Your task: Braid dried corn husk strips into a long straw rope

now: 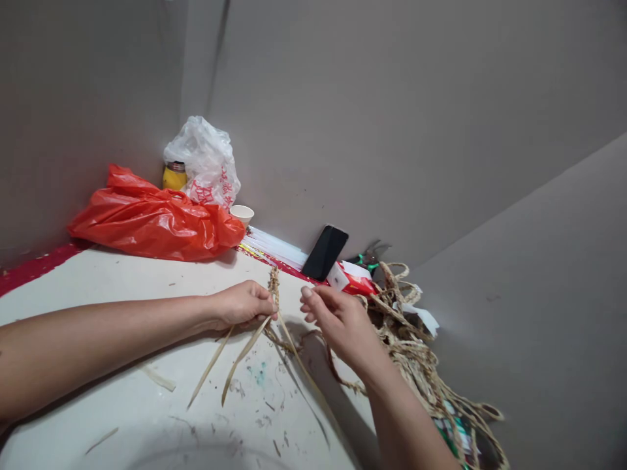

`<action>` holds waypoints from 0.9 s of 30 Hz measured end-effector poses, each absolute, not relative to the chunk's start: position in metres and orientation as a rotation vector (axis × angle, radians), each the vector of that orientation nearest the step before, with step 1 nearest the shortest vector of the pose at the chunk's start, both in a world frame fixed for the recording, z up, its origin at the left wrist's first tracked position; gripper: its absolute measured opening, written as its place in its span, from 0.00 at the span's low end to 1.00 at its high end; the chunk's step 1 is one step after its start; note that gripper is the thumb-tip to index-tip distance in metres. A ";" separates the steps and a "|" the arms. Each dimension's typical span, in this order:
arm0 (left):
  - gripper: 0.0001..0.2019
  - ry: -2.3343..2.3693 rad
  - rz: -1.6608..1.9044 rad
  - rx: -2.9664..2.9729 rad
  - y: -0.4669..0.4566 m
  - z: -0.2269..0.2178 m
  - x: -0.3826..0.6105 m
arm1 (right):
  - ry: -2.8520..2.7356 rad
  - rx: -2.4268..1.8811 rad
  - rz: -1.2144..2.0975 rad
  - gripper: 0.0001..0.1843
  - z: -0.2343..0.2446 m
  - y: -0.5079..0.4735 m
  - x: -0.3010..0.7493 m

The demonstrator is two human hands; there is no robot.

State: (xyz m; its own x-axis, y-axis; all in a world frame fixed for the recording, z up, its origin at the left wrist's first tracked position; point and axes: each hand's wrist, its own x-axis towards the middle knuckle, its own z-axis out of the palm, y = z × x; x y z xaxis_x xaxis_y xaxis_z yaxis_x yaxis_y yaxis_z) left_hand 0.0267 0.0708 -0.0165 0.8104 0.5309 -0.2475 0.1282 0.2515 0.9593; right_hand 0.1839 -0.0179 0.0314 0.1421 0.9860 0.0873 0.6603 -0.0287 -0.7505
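Observation:
My left hand (247, 305) pinches a short, upright braid of dry straw-like strips (273, 282) between thumb and fingers. Below the grip, several loose pale strips (245, 359) fan out toward me over the white tabletop (122, 287). One long strip (306, 373) runs down to the right, under my right forearm. To the right of the braid hovers my right hand (337, 320), its fingers loosely bent and slightly apart, with nothing visible in them. A thin plaited cord (289, 344) lies on the table behind the strips, leading toward the right.
A heap of braided cord (416, 365) lies along the right edge. A black phone (325, 252) leans by a red and white packet (355, 279), near green-handled pliers (369, 258). At the back left are a red plastic bag (157, 225), yellow jar (174, 177) and paper cup (241, 214).

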 end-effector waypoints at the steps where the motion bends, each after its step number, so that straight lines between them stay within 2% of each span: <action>1: 0.12 0.597 0.301 1.317 0.071 -0.017 0.027 | -1.527 -1.744 0.689 0.21 0.024 -0.012 0.186; 4: 0.15 0.527 0.333 1.387 0.072 -0.021 0.027 | -1.369 -1.589 1.216 0.23 0.001 0.000 0.181; 6: 0.15 0.519 0.379 1.472 0.073 -0.026 0.028 | -1.269 -1.502 1.454 0.25 -0.008 0.002 0.177; 18: 0.08 0.511 0.391 1.945 0.078 -0.023 0.025 | -1.093 -1.268 1.895 0.19 -0.017 0.009 0.195; 22: 0.05 0.555 0.333 1.993 0.078 -0.016 0.022 | -0.999 -1.276 1.851 0.17 -0.018 0.009 0.187; 27: 0.06 0.659 0.031 1.683 0.076 -0.006 0.020 | -1.080 -1.546 1.501 0.16 -0.021 0.006 0.173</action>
